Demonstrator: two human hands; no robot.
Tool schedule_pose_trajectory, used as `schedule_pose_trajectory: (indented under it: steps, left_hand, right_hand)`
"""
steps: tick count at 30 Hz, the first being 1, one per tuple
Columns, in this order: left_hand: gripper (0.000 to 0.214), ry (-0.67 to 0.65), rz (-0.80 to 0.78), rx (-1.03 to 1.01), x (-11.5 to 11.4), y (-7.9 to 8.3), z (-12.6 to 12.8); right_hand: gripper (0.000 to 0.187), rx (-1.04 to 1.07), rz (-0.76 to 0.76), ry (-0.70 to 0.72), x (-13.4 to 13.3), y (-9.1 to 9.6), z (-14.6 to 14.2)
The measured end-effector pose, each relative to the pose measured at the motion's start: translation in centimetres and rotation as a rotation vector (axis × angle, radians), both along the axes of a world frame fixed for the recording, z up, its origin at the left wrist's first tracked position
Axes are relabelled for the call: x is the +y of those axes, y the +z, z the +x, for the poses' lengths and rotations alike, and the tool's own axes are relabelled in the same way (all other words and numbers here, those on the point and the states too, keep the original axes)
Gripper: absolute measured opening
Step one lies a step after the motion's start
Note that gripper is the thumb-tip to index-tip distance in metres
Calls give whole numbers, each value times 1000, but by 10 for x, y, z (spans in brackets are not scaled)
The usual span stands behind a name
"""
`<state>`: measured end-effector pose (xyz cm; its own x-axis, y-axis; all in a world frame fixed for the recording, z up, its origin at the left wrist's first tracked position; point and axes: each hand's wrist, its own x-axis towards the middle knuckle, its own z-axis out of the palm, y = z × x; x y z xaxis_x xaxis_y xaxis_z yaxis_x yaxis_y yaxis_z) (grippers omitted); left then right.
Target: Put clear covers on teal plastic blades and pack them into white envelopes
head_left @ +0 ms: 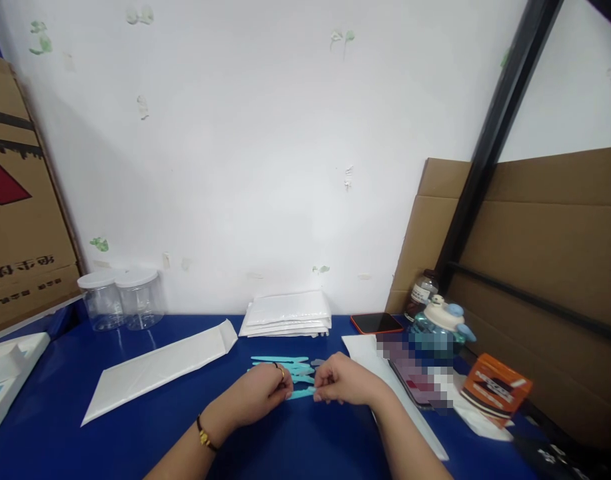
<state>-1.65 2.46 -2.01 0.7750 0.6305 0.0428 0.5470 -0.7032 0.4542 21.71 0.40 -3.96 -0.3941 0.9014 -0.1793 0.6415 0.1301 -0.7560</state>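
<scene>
Mid-table, left hand (261,395) and right hand (344,383) pinch 1 blue strip (301,394); orange box (495,388) lettering unreadable.

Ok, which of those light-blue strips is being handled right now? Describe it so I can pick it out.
On the blue table, look front and centre, where the left hand and right hand meet. The light-blue strip bridges the gap between them, pinched at each end. It alone is held; the loose strips just behind it lie on the table.
</scene>
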Motion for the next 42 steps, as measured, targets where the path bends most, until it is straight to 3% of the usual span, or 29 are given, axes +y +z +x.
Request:
schedule_pose_trajectory:
  steps: [4,8,14,17,21,27,33,42]
  left_hand:
    - [21,10,-8,2,3,3,-6]
    - [18,27,-62,25,12,-7,-13]
    - [18,45,-114,-3,17,-14,-11]
    - [24,143,-45,-91,26,-14,-12]
    - [26,287,135,-204,51,-30,-19]
    - [18,369,122,-114,71,-50,-23]
    - [15,388,57,-104,70,-48,-24]
    - [19,365,61,-216,60,-36,-23]
  right_hand:
    - [18,38,11,-72,3,0,17]
    - [18,51,106,-183,7,0,34]
    - [21,-16,143,-82,9,-4,30]
    - [17,-25,214,-128,10,-2,31]
    - [17,-113,375,-247,13,-2,35]
    - [18,-147,307,-193,11,-4,31]
    - [17,-247,249,-229,10,-4,33]
    - [17,-227,206,-191,13,-15,29]
